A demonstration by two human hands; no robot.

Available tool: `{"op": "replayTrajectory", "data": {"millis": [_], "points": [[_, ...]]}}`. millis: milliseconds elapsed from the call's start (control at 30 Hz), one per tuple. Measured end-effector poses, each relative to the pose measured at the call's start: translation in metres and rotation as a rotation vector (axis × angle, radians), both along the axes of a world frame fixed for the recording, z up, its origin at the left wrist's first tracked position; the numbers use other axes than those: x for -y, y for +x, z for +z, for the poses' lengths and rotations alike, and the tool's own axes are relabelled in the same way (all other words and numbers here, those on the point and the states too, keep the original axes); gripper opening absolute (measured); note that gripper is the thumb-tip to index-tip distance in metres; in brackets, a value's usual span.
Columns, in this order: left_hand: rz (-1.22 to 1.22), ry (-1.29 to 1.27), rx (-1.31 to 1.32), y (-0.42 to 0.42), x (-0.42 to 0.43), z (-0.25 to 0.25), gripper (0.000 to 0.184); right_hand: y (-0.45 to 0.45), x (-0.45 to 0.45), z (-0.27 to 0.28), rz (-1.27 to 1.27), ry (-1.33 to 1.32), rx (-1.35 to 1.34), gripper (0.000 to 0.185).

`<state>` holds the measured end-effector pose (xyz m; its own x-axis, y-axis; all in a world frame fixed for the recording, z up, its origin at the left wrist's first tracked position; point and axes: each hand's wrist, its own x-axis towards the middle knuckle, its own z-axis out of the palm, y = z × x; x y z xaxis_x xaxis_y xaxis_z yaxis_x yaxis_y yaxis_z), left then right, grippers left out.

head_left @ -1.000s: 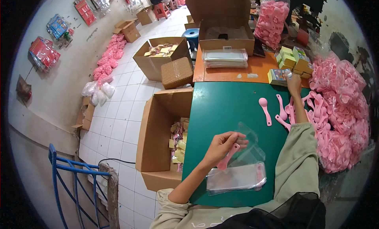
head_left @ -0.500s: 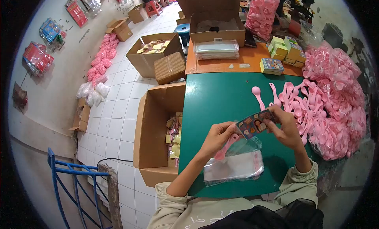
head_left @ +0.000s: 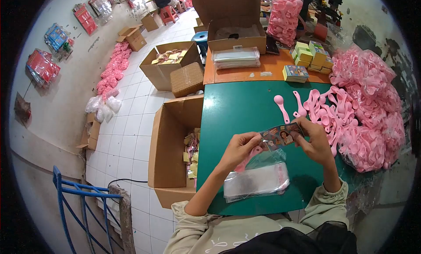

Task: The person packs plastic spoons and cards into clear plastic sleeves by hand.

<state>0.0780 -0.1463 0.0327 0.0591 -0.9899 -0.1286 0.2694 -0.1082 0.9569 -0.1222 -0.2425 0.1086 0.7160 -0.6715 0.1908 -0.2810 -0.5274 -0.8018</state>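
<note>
My left hand [head_left: 241,149] is closed on a pink spoon [head_left: 248,160] and a clear plastic bag [head_left: 268,158], and its fingertips meet the left end of a printed card [head_left: 280,136]. The card's right end is pinched in my right hand [head_left: 314,142]. Below the hands, a stack of clear bags [head_left: 256,182] lies on the green table [head_left: 234,109]. One loose spoon [head_left: 281,108] lies beyond the card, beside a pile of pink spoons [head_left: 329,109] to the right.
Large plastic bags of pink spoons [head_left: 372,109] crowd the right side. Card stacks [head_left: 295,73] and packed clear sleeves [head_left: 236,58] rest on the orange table [head_left: 269,65]. An open carton [head_left: 169,149] with small packets stands left. A person [head_left: 164,0] sits far back.
My right hand has come back from the card stack with a card, bringing it to my left hand. The card has since levelled slightly between both hands. The camera view has shifted.
</note>
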Motion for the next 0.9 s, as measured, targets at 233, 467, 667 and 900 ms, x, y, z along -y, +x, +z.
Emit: {"op": "replayTrajectory", "data": {"millis": [233,467,667,900], "points": [[-0.045,-0.094,0.183,0.004,0.001,0.001,0.029,-0.002,0.006,-0.005,0.073,-0.154,0.007,0.014],[-0.1,-0.073,0.156,0.009,0.002,-0.005,0.029,-0.001,0.002,0.001,0.071,-0.082,-0.084,0.017],[-0.15,-0.13,0.257,0.005,0.004,-0.009,0.036,0.01,0.001,-0.014,0.255,-0.05,-0.192,0.012],[-0.036,-0.114,0.887,0.003,0.001,-0.009,0.051,0.026,0.005,-0.046,0.404,-0.143,-0.197,0.013]]}}
